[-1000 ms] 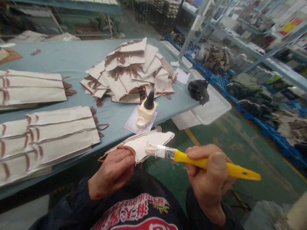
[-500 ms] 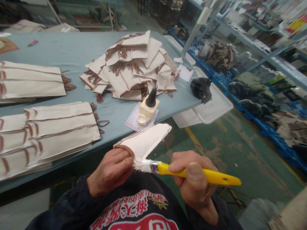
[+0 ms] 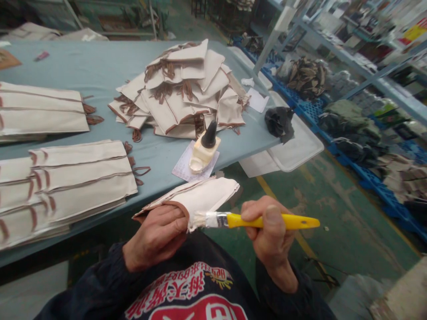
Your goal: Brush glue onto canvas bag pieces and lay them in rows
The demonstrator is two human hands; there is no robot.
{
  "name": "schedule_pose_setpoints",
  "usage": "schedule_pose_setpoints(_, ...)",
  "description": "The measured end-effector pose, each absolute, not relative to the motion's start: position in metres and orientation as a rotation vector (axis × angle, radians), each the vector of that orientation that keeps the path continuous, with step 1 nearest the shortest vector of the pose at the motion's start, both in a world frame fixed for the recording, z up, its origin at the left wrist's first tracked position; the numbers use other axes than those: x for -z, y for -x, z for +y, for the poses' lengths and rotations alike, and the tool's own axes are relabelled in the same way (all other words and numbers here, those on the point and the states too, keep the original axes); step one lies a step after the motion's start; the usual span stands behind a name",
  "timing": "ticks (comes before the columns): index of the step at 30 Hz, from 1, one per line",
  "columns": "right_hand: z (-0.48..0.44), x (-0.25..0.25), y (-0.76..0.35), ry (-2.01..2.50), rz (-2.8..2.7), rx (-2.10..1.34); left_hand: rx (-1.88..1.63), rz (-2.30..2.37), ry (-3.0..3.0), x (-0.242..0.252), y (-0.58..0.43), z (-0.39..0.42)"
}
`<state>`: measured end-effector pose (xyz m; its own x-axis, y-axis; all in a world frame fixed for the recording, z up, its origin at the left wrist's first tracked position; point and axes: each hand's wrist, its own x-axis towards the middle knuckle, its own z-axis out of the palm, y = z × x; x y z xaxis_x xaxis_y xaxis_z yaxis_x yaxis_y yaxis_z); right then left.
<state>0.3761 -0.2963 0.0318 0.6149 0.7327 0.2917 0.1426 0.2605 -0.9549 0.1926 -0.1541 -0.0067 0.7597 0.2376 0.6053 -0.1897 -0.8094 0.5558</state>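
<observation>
My left hand (image 3: 160, 233) is closed around a cream fabric piece with brown edging (image 3: 208, 193), held in front of my body at the table's near edge. Its fingers are partly tucked under the brown-edged flap. My right hand (image 3: 270, 231) grips the yellow handle of a paintbrush (image 3: 240, 220). The white-coated bristles touch the fabric just right of the brown edging. Beyond the fabric, a cream container with a black cone-shaped top (image 3: 203, 151) stands on a sheet of paper (image 3: 180, 169).
A loose heap of similar cream pieces (image 3: 180, 98) lies on the blue-covered table (image 3: 103, 62). Layered stacks (image 3: 86, 178) of them are at the left. Near the right corner are a crumpled black bag (image 3: 279, 123) and a white tray (image 3: 300, 155). Blue pallets (image 3: 370, 178) hold bundles beyond.
The brush has moved up and slightly right along the fabric, its handle now more level. More of the fabric piece shows left of my left hand.
</observation>
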Motion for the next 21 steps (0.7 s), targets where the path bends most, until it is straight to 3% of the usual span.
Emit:
schedule_pose_setpoints(4,-0.295,-0.028,-0.377,1.203,-0.844,-0.654,-0.916,0.066,-2.318,0.004,-0.193,-0.156)
schedule_pose_setpoints(9,-0.292,-0.026,-0.380,1.185,-0.734,-0.522,-0.878,0.157,-2.279,0.001,-0.193,-0.162)
schedule_pose_setpoints(21,-0.290,-0.016,-0.368,1.165,-0.768,-0.640,-0.823,0.113,-2.141,0.005,-0.195,-0.165)
